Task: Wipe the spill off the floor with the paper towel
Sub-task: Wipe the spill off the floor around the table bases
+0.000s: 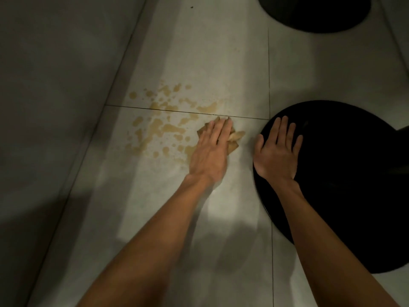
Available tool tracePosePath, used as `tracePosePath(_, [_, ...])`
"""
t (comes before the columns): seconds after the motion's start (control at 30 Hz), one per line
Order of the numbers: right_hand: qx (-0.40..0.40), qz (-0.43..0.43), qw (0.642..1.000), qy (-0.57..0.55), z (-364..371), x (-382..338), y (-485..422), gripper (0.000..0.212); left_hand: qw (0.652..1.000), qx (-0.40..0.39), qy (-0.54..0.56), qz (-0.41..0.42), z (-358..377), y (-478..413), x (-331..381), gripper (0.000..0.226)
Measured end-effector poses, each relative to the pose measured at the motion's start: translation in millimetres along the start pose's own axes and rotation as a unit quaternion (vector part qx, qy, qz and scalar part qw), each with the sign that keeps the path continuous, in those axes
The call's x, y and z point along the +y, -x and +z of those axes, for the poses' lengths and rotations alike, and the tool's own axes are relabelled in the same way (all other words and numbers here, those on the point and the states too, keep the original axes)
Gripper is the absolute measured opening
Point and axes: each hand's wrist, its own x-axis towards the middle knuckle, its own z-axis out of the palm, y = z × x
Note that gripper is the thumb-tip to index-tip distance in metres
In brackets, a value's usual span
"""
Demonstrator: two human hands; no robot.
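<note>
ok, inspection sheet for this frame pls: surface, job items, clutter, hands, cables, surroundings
Surface: pale floor tiles with dark grout lines; tan spill spread across one grout line, mostly not yet wiped.
Job's things: paper towel, crumpled and stained tan, at the spill's right edge.
Clutter: nothing seen.
Grippers: left hand flat with straight fingers, pressing the paper towel to the floor; right hand flat on a black round base.
Cables: nothing seen.
Surroundings: second black round object at the top edge; grey wall along the left.
</note>
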Motion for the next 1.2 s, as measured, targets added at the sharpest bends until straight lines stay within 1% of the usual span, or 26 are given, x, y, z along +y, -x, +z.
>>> tracePosePath(0.1, [0.005, 0.005, 1.0, 0.005, 3, -2, -1, 0.074, 0.999, 0.033, 0.025, -0.01, 13, 44, 8, 0.082])
tracePosePath(0.17, [0.006, 0.003, 1.0, 0.007, 5, -1, -2, 0.074, 0.999, 0.034, 0.031, -0.009, 19, 62, 11, 0.079])
tracePosePath(0.23, [0.006, 0.003, 1.0, 0.008, 6, -1, -1, 0.075, 0.998, 0.03, 0.041, -0.027, 20, 59, 11, 0.072])
tracePosePath(0.3, [0.011, 0.003, 1.0, 0.011, 6, 0, -1, 0.075, 0.998, 0.033, 0.031, -0.039, 19, 43, 12, 0.063])
tracePosePath(0.4, [0.016, 0.003, 1.0, 0.006, 7, -1, -2, 0.075, 0.999, 0.03, -0.006, -0.02, 13, -3, 8, 0.06])
tracePosePath(0.53, [0.0, 0.003, 1.0, 0.016, 2, -3, -7, 0.075, 1.0, 0.006, 0.005, -0.015, 1, -66, 4, 0.058])
tracePosePath(0.63, [-0.021, 0.016, 0.999, 0.025, -2, -9, -18, 0.076, 1.0, 0.002, 0.005, -0.008, 0, -81, 1, 0.057])
tracePosePath(0.73, [-0.025, 0.034, 0.999, 0.028, -3, -16, -21, 0.076, 1.0, 0.017, 0.02, 0.008, 4, -64, 0, 0.062])
tracePosePath(0.83, [-0.018, 0.034, 0.999, 0.023, -2, -17, -19, 0.077, 0.998, 0.044, 0.027, 0.02, 15, -24, 1, 0.062])
tracePosePath(0.93, [-0.007, 0.035, 0.999, 0.027, 1, -15, -21, 0.078, 0.999, 0.038, 0.016, 0.029, 20, -9, 1, 0.06])
tracePosePath(1.07, [-0.007, 0.037, 0.998, 0.047, 5, -15, -24, 0.078, 0.999, -0.003, -0.005, 0.051, 2, -68, -3, 0.056])
tracePosePath(1.2, [-0.002, 0.035, 0.998, 0.045, 5, -14, -24, 0.077, 0.999, -0.033, -0.011, 0.037, -13, -127, -5, 0.058])
